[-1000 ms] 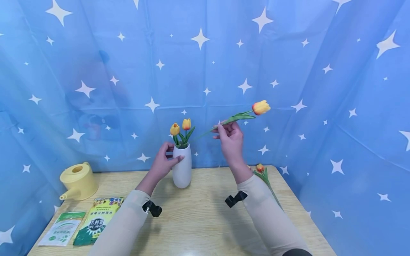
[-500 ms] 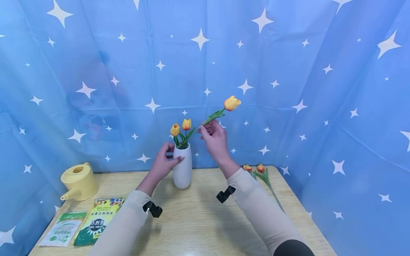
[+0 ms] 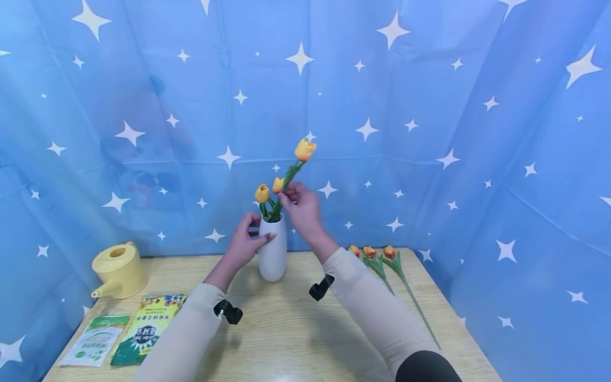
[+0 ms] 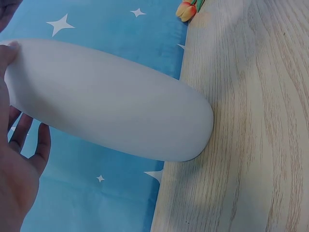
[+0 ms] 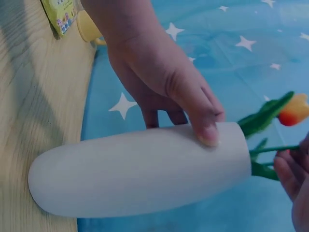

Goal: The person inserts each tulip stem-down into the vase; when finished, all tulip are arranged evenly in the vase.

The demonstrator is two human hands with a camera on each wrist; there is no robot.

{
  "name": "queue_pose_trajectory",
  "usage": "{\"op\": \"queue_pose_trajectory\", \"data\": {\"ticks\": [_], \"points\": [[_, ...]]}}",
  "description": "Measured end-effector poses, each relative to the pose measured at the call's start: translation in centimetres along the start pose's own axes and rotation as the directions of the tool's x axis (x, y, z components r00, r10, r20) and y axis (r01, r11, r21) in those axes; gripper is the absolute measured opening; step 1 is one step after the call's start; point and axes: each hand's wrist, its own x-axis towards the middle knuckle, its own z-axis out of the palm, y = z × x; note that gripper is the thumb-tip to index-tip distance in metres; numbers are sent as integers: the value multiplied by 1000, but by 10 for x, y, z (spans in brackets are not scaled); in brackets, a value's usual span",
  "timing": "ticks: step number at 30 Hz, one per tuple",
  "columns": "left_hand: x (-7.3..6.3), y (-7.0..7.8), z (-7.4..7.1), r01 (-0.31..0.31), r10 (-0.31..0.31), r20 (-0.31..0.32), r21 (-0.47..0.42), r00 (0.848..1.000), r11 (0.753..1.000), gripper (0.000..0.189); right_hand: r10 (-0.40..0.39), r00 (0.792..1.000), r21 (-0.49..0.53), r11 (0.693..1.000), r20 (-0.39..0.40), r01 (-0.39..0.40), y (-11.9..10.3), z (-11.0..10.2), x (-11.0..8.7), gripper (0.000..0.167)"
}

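A white vase [image 3: 272, 252] stands upright near the table's back edge with two yellow-orange tulips [image 3: 262, 193] in it. My left hand [image 3: 244, 241] grips the vase near its mouth, thumb across the front and fingers behind, as the right wrist view also shows. My right hand [image 3: 305, 212] pinches the stem of another yellow tulip [image 3: 305, 150], whose bloom stands higher than the other two. That stem slants down to the vase mouth, where its lower end is lost among the leaves.
Several orange-red tulips [image 3: 390, 251] lie on the table [image 3: 286, 339] at the right, partly behind the right sleeve. At the left are a yellow watering can [image 3: 119, 271], a green-and-yellow bag [image 3: 148, 331] and a white-and-green packet [image 3: 94, 340]. A blue star-patterned curtain [image 3: 191, 106] closes off the back.
My right hand has moved left to the vase with its tulip, which has swung from nearly level to steeply upright. My left hand has stayed on the vase.
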Motion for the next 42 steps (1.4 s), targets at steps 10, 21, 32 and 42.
{"op": "queue_pose_trajectory", "data": {"ticks": [10, 21, 32, 42], "points": [[1, -1, 2, -5, 5, 5, -10, 1000, 1000, 54, 14, 999, -66, 998, 38, -11, 6, 17, -5, 13], [1, 0, 2, -26, 26, -3, -8, 1000, 1000, 53, 22, 1000, -161, 987, 18, -19, 7, 22, -6, 13], [0, -1, 2, -35, 35, -7, -21, 999, 999, 52, -11, 999, -303, 953, 46, 24, 2, 22, -9, 10], [0, -1, 1, -35, 35, -12, -24, 999, 999, 53, 36, 997, -446, 895, 64, -3, 0, 24, -9, 8]]}}
